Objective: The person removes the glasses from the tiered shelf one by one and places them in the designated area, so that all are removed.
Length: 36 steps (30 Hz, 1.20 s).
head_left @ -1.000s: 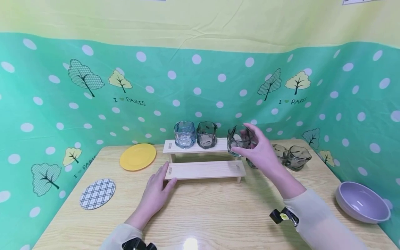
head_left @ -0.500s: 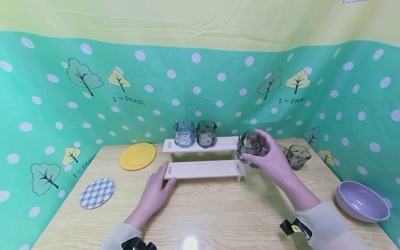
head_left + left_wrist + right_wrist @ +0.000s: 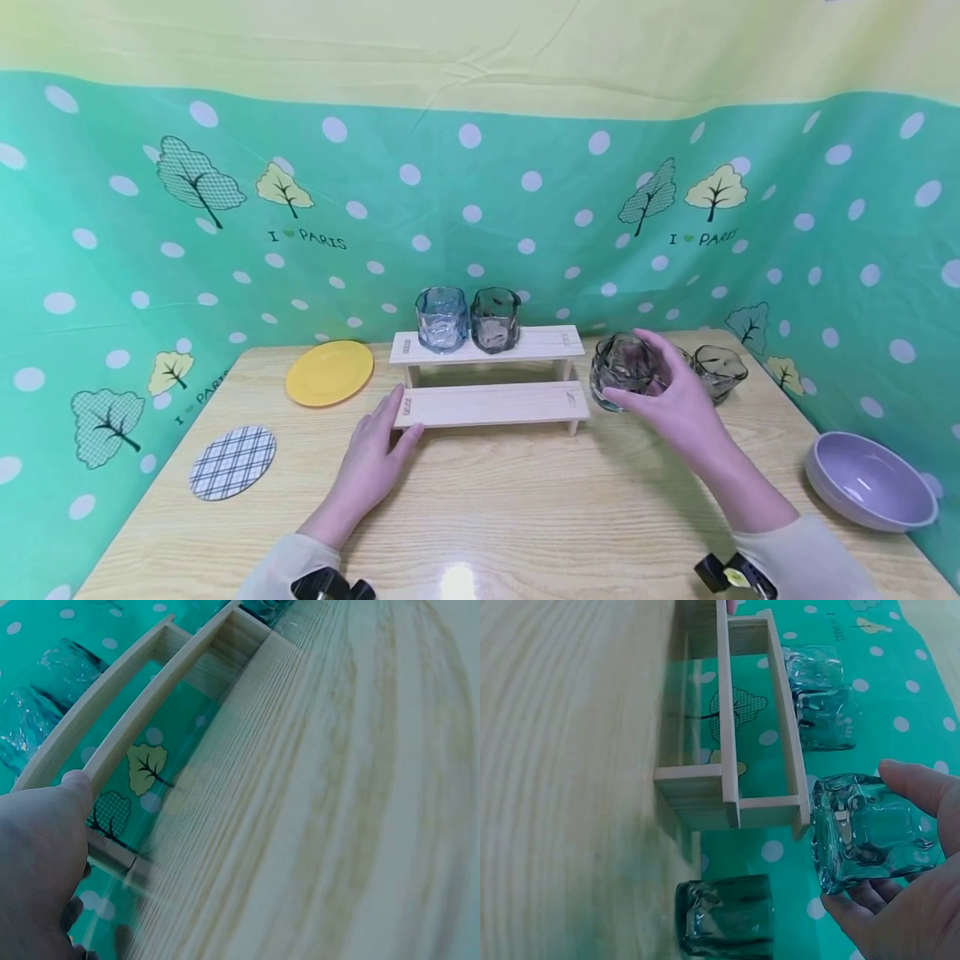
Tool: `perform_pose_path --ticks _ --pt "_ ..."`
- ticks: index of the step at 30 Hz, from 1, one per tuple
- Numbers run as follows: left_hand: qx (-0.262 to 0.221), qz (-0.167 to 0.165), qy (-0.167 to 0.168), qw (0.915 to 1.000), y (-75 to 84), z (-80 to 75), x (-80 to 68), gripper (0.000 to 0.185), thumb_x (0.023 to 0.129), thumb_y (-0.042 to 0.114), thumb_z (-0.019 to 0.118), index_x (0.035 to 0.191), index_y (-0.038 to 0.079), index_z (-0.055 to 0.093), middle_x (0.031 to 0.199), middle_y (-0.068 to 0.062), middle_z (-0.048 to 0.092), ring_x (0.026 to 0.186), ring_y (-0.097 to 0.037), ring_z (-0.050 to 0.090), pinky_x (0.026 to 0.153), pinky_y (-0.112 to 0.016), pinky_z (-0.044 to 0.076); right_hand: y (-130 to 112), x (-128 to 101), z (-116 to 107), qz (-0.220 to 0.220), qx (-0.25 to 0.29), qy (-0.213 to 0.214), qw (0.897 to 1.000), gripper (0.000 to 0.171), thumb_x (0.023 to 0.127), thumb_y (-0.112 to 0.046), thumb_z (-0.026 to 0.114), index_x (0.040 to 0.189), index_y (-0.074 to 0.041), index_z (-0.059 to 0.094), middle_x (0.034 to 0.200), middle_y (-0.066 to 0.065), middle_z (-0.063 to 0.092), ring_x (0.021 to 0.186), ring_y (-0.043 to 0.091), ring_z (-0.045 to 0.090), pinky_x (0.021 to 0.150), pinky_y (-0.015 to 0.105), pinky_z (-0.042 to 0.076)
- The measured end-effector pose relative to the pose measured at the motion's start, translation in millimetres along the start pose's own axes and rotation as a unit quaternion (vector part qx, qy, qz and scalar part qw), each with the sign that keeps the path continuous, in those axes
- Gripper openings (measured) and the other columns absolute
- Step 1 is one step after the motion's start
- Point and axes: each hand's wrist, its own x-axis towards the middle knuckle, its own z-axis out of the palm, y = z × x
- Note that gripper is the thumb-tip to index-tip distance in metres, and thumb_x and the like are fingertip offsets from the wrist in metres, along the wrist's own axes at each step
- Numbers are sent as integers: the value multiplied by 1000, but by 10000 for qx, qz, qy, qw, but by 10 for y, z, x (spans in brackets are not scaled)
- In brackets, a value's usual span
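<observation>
right of centre, we hold the glass [image 3: 622, 368] upright, mouth up, axis vertical, our right hand [image 3: 678, 400] curled round it; our left hand [image 3: 371, 458], relaxed, touches the rack [image 3: 491, 404].

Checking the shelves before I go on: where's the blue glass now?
In the head view, the blue glass stands near the left end of the upper wooden shelf, just left of a grey glass.

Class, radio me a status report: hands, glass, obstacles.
Left hand touching wooden rack. Right hand gripping smoky glass, beside rack. Second glass standing lower nearby: possible obstruction.
</observation>
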Motion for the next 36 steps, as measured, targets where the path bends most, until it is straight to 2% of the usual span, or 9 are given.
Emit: perform_pose_path --ticks 6,10,20,24,27,30,36 --pt "12 4 35 10000 10 -4 3 76 115 38 62 174 5 29 174 -27 35 161 -48 31 134 -66 16 119 -75 -52 -6 58 24 10000 118 86 -40 98 177 -30 24 181 17 21 163 50 26 130 67 27" --pt "46 12 36 10000 11 -6 9 76 115 37 62 175 6 29 174 -27 35 161 -48 31 134 -66 17 208 -112 -70 106 -46 -47 9999 121 85 -43 98 178 -29 22 183 21 12 160 56 25 128 69 28" --pt "8 15 5 10000 -2 -3 27 77 115 39 62 175 5 28 174 -28 34 162 -46 30 134 -66 15 393 -133 -52 408 -245 -298 9984 123 86 -44 97 179 -29 18 182 28 2 149 72 30 119 79 33" --pt "26 -17 -22 10000 3 -7 30 77 115 38 62 175 5 27 174 -28 34 162 -46 30 134 -65 15 451 -123 -25 403 -197 -349 9984 122 87 -39 97 179 -25 18 182 28 4 152 69 27 120 80 32" --pt "42 -35 -38 10000 7 -10 31 77 115 38 61 175 6 27 174 -27 34 162 -46 30 134 -65 15 492 -115 -1 400 -193 -366 9983 121 87 -38 97 179 -23 20 181 30 8 153 65 29 119 78 36" --pt "49 -35 -43 10000 6 -7 31 76 115 39 61 175 6 27 174 -27 34 162 -46 30 134 -65 15 538 -106 14 467 -254 -392 9978 121 87 -39 97 178 -23 20 180 32 9 149 62 38 114 75 44" --pt "50 -26 -41 10000 6 2 24 76 115 39 61 175 5 27 174 -27 34 162 -46 30 134 -65 15 644 -89 51 557 -254 -411 9973 119 86 -37 98 177 -20 23 180 32 9 135 54 52 107 70 52"
